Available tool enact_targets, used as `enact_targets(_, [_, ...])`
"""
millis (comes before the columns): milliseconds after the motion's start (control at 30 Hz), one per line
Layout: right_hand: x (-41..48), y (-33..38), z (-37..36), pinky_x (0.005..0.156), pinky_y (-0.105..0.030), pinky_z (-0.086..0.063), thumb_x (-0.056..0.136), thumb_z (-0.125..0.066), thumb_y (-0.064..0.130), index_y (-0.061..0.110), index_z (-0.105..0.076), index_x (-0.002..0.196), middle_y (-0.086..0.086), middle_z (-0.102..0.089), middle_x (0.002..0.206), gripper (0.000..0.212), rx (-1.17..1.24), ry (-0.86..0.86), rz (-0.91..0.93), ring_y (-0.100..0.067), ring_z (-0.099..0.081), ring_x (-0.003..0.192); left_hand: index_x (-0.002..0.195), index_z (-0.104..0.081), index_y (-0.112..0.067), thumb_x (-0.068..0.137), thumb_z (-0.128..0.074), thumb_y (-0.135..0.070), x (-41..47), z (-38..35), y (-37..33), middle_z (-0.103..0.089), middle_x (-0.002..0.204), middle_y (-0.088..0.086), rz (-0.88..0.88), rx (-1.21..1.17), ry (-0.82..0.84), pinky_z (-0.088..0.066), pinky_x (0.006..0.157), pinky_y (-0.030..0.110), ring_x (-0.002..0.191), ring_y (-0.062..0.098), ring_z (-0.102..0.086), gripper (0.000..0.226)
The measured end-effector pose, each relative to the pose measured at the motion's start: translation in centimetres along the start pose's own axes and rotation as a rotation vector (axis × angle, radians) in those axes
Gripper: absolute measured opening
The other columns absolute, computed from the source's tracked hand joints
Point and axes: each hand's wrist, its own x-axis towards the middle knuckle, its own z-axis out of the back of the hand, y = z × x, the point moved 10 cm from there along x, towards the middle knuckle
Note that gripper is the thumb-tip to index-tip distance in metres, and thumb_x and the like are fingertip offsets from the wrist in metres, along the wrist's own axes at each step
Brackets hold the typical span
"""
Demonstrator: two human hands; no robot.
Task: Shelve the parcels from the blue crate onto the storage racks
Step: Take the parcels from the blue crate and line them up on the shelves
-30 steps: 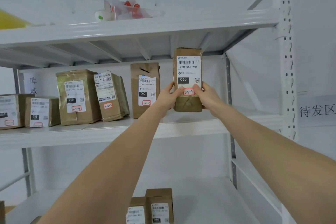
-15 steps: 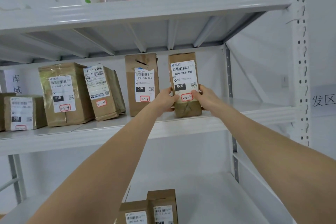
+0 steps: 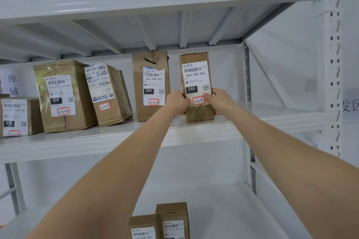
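Head view: the parcel point(image 3: 196, 75) stands upright between the two hands, long axis vertical and label facing the camera. Its base appears to sit on the middle shelf point(image 3: 116, 141), a little back from the front rim. The left hand point(image 3: 177, 103) grips its left edge and the right hand point(image 3: 219, 102) its right edge, both low on the box, fingers curled round the sides and thumbs lying over the bottom of the label. Neither hand is nearer than the other, since the box is centred between them. Any coming move therefore looks like a straight let-go or a small push straight back from both palms, not a turn. Its label reads "060-06B-A05", a black block "060", a QR code, a China Post mark at the top, and a red-bordered sticker handwritten "3-2-7". Just left of the left hand, apart from the held box, stands a taller parcel point(image 3: 151, 85) marked "060-06B-A05", "060" and "3-2-6". Further left a leaning one point(image 3: 108, 93) is marked "3-2-5". Next comes a tape-wrapped one point(image 3: 62, 95) marked "010" and "3-2-4", its code line only partly legible. A low box point(image 3: 17, 116) at the far left also shows "010". To the right of the right hand the shelf runs on to the perforated upright point(image 3: 334, 64). Below the arms, two more parcels point(image 3: 172, 217) stand on the lower shelf, one label beginning "060-06B". Wall signs carry Chinese characters, "库域" point(image 3: 13, 85) at the left, while the one at the right is cut off by the frame. The blue crate is not in view.
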Motion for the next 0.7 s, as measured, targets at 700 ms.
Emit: enact_targets(700, [4.7,-1.3,-3.0,0.094,-0.033,-0.044,0.101,-0.042,0.026,0.019,-0.052,0.133,-0.004,-0.058,0.132,0.035,-0.039,-0.029,-0.023,-0.025,-0.053,0.116,0.114,-0.057,0.001,0.095,-0.049,-0.01,4.9,-0.7,2.2,-0.063,0.115,0.019,0.022,0.107,-0.029,-0.057,0.082,0.044,0.098,0.036,-0.065,0.023])
